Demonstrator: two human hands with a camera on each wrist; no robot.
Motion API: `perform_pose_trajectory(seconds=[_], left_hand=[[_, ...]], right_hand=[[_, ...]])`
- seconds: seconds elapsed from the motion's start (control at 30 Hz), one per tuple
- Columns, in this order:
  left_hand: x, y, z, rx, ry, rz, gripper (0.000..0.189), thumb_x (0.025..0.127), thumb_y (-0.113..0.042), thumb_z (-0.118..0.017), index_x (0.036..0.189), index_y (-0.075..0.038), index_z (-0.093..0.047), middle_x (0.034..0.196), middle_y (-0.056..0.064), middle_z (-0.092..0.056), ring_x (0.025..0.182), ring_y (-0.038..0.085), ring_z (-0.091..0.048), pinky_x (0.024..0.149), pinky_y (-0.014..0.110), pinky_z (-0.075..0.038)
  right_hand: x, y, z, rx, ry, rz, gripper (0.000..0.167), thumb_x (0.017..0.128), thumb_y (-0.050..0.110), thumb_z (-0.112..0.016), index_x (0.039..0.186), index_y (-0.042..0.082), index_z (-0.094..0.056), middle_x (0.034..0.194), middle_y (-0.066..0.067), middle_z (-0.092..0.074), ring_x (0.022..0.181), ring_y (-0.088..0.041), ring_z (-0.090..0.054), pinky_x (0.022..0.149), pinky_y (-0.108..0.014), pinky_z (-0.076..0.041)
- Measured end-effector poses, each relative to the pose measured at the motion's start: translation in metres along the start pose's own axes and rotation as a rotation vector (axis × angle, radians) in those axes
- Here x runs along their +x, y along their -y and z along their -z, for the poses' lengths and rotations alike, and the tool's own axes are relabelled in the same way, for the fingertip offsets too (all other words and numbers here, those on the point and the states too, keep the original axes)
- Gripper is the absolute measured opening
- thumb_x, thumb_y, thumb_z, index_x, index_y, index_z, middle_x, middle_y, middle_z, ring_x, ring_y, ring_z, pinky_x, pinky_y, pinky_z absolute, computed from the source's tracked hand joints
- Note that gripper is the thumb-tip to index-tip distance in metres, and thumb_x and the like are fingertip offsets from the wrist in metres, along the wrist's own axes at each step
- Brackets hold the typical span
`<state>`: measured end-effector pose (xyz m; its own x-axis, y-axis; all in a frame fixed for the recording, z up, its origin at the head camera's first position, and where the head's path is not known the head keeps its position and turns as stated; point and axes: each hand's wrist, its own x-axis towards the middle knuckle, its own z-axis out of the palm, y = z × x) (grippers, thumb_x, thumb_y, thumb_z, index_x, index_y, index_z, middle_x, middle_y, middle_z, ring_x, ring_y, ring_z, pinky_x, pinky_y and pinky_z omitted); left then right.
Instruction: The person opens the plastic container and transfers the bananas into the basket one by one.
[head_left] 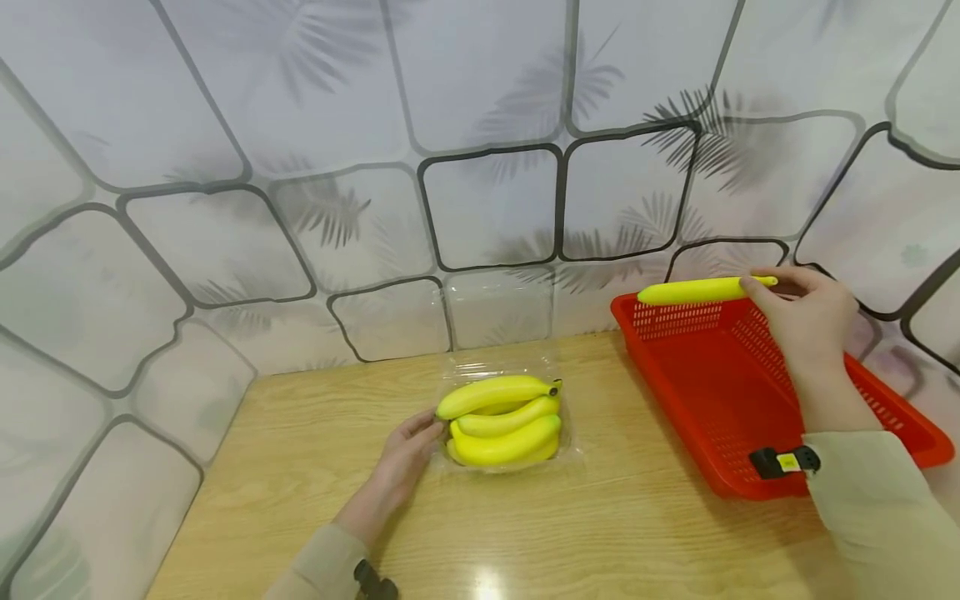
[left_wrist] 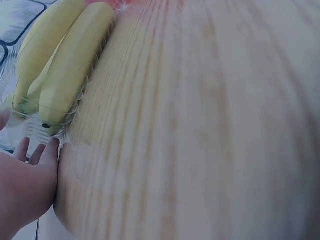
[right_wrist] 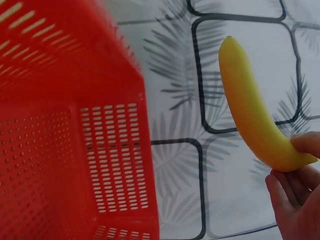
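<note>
Banana point(head_left: 686, 291) in mid-air, lying almost level at the far rim of the red basket point(head_left: 681, 417), on the right side of the worktop point(head_left: 315, 475). The person's right grip point(head_left: 813, 321) pinches it near its right-hand tip between thumb and fingers, so the rest juts out leftward unsupported. From here I'd judge it light and stiff, probably imitation fruit, hardly fragile but perhaps smooth enough to twist in the fingers; a hold nearer the middle should balance it better. Further left, more bananas point(head_left: 506, 447) lie in a clear plastic box point(head_left: 567, 433), its lid point(head_left: 498, 312) raised on the far side, before the patterned wall point(head_left: 491, 208). The left grip point(head_left: 411, 454) is relaxed, fingers reaching to the box's left edge, clasping no fruit.
</note>
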<state>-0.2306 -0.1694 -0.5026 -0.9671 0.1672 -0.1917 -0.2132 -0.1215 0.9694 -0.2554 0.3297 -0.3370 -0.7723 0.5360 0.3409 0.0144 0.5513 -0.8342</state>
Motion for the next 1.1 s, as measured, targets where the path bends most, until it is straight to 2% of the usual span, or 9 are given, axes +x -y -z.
perform_pose_trajectory(seconds=[0.13,0.27,0.5,0.57,0.63,0.67,0.73,0.87,1.1], left_hand=[[0.0,0.0,0.0,0.007,0.012,-0.003,0.058,0.107,-0.014,-0.059,0.157,0.007,-0.037,0.164,0.026,-0.041,0.155,0.038,-0.038,0.136,0.051,-0.022],[0.0,0.0,0.0,0.012,0.025,-0.005,0.06,0.108,-0.015,-0.058,0.158,0.009,-0.035,0.166,0.027,-0.038,0.158,0.041,-0.033,0.136,0.052,-0.02],[0.0,0.0,-0.001,-0.005,-0.002,0.011,0.059,0.107,-0.013,-0.058,0.157,0.009,-0.036,0.167,0.028,-0.036,0.159,0.042,-0.03,0.136,0.053,-0.019],[-0.001,0.0,-0.001,-0.006,-0.004,0.013,0.059,0.107,-0.013,-0.058,0.157,0.009,-0.036,0.167,0.028,-0.035,0.159,0.042,-0.03,0.136,0.053,-0.02],[-0.001,0.0,-0.001,-0.003,-0.004,0.013,0.059,0.108,-0.014,-0.058,0.158,0.009,-0.035,0.167,0.028,-0.035,0.159,0.042,-0.03,0.136,0.053,-0.02],[-0.001,0.0,-0.001,-0.001,-0.007,0.014,0.059,0.108,-0.015,-0.058,0.158,0.009,-0.036,0.167,0.028,-0.035,0.159,0.041,-0.031,0.136,0.053,-0.02],[-0.001,0.0,-0.001,0.002,-0.012,0.016,0.059,0.108,-0.016,-0.058,0.158,0.008,-0.036,0.167,0.028,-0.036,0.159,0.041,-0.032,0.136,0.053,-0.021],[-0.001,0.001,-0.001,0.006,-0.012,0.013,0.059,0.108,-0.015,-0.059,0.157,0.008,-0.037,0.166,0.028,-0.037,0.158,0.04,-0.033,0.136,0.053,-0.021],[0.0,0.001,0.0,-0.001,-0.012,0.006,0.059,0.107,-0.014,-0.059,0.157,0.008,-0.038,0.166,0.027,-0.038,0.158,0.04,-0.033,0.136,0.054,-0.021]], right_hand=[[0.006,-0.007,0.0,-0.008,0.005,-0.001,0.043,0.098,0.031,-0.076,0.129,0.002,-0.075,0.078,0.039,-0.05,0.071,0.019,-0.052,0.066,0.004,-0.043],[0.012,-0.016,-0.001,-0.073,0.042,-0.007,0.042,0.101,0.031,-0.073,0.13,0.001,-0.074,0.077,0.039,-0.045,0.073,0.015,-0.047,0.066,0.003,-0.041],[0.022,-0.034,-0.002,-0.153,0.118,-0.013,0.047,0.103,0.034,-0.067,0.131,-0.004,-0.071,0.075,0.037,-0.043,0.077,0.01,-0.043,0.067,-0.001,-0.039],[0.023,-0.038,-0.003,-0.174,0.138,-0.036,0.049,0.104,0.035,-0.066,0.132,-0.005,-0.069,0.084,0.024,-0.061,0.084,0.003,-0.048,0.067,-0.003,-0.038],[0.023,-0.042,-0.005,-0.199,0.16,-0.065,0.052,0.105,0.036,-0.065,0.136,-0.005,-0.067,0.102,0.003,-0.074,0.095,-0.01,-0.055,0.068,-0.006,-0.037],[0.023,-0.044,-0.006,-0.206,0.171,-0.081,0.053,0.105,0.037,-0.064,0.137,-0.006,-0.065,0.114,-0.01,-0.075,0.1,-0.017,-0.056,0.067,-0.007,-0.037],[0.022,-0.047,-0.007,-0.224,0.189,-0.108,0.056,0.106,0.038,-0.062,0.14,-0.007,-0.063,0.135,-0.029,-0.065,0.111,-0.032,-0.054,0.067,-0.01,-0.036],[0.021,-0.052,-0.012,-0.251,0.206,-0.112,0.056,0.105,0.037,-0.064,0.137,-0.009,-0.064,0.135,-0.033,-0.064,0.116,-0.042,-0.055,0.066,-0.012,-0.037],[0.021,-0.056,-0.018,-0.274,0.264,-0.107,0.053,0.104,0.035,-0.067,0.132,-0.011,-0.066,0.133,-0.036,-0.064,0.114,-0.044,-0.055,0.068,-0.016,-0.04]])
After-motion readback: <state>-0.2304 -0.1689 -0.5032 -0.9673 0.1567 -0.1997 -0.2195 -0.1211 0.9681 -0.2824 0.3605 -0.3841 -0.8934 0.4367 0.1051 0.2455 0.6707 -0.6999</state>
